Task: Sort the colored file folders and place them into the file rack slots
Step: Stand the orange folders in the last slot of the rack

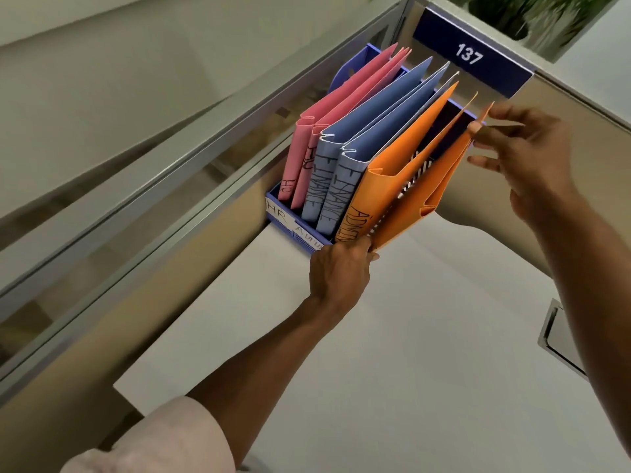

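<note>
At the right of the frame, the thumb and forefinger of the right hand [536, 165] pinch the top corner of the outer orange folder [420, 203]; its other fingers [485, 162] are spread apart, touching nothing. At lower centre, the fingers [362, 249] of the left hand [338, 274] are curled round the same folder's bottom corner, so it hangs tilted between the two hands, its covers splayed open, at the right end of the file rack [350, 68]. We cannot tell whether it is seated in a slot.

We count six folders: two orange, two blue, two pink. The inner orange folder [386, 186] stands just beside the held one, with ADMIN hand-lettered on its spine. To its left are the two blue folders [375, 114], then the two pink folders [341, 97], all leaning and fanned open at the top. They are thin matte card with folded spines.

The rack is blue plastic with white paper labels on its front. It sits on a smooth white surface [409, 336], against a glass partition [136, 165]. At upper right are a dark blue sign [471, 54] reading 137 and a blurred green plant [532, 15]. A pale sleeve [164, 435] shows at lower left.
</note>
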The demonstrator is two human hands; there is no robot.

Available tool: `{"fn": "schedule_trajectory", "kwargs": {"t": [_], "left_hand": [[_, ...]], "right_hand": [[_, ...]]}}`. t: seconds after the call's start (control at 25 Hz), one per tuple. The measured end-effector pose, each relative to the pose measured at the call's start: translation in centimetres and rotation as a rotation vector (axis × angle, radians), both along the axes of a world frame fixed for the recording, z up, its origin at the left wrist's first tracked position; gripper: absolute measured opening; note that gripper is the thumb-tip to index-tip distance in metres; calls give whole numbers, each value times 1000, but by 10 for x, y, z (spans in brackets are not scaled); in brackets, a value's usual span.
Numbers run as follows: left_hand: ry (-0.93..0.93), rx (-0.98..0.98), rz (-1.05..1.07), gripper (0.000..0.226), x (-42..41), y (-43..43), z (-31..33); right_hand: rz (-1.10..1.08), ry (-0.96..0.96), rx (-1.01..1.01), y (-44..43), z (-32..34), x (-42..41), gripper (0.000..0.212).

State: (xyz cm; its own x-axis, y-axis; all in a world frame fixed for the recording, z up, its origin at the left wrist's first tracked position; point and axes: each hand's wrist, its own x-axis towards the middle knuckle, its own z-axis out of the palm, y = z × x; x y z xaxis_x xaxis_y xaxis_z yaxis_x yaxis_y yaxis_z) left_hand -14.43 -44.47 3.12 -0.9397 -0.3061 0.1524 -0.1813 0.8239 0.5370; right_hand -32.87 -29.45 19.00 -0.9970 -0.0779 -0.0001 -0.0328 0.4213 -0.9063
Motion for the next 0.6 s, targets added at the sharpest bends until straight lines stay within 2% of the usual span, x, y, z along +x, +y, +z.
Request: {"fn": "schedule_trajectory", "kwargs": {"t": [0.24, 0.32, 0.44, 0.6], "left_hand": [[39, -13, -34, 36, 0, -14, 35], [65, -30, -45, 37, 0, -21, 52], [118, -96, -45, 32, 1, -29, 74], [83, -189, -21, 30, -2, -32, 85]], "right_hand": [[-106, 137, 89, -14, -11, 16, 51], [-113, 252, 214, -20, -10, 29, 57], [-8, 436, 413, -28, -9, 56, 59], [183, 443, 477, -39, -20, 96, 46]]}}
